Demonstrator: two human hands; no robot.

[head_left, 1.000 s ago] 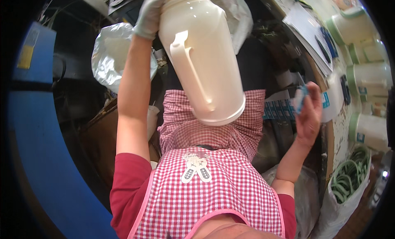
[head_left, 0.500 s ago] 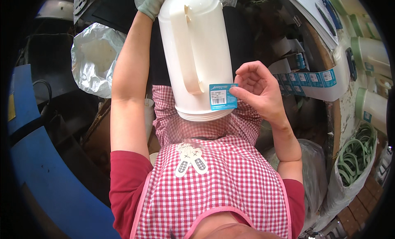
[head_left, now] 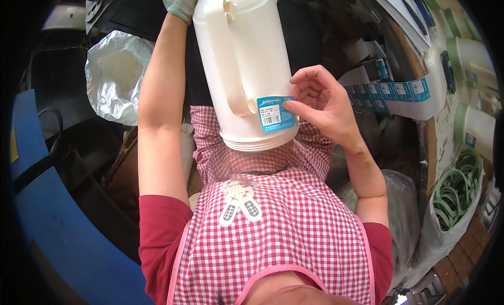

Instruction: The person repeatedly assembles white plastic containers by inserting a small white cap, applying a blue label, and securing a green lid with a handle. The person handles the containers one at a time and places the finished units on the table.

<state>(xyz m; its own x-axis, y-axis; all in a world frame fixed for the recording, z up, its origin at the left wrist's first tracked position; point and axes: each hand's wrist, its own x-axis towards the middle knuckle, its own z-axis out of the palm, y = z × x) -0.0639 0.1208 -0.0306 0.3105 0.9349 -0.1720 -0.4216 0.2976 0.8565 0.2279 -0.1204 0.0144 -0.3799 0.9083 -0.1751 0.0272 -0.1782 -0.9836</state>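
A large white plastic jug (head_left: 262, 58) with a long side handle (head_left: 229, 63) lies over my lap, its threaded round end toward me. At its far end, my left hand (head_left: 181, 2), in a pale glove, holds it; the fingers are partly cut off by the picture's top edge. A blue label (head_left: 275, 115) with a barcode sits on the jug beside the handle's near end. My bare right hand (head_left: 323, 100) has its thumb on the label's right edge, with the other fingers curled beside the jug wall.
To the right hangs a strip of blue labels (head_left: 388, 91) by a bench with papers (head_left: 404, 22) and a pen. Several pale containers (head_left: 475, 129) line the far right, above a bag of green rings (head_left: 457, 192). A silver-lined bag (head_left: 107, 95) and blue panel (head_left: 63, 216) are at left.
The label, which stuck out past the jug's side, now lies closer against its wall. My right hand and the jug have shifted slightly left and away from me.
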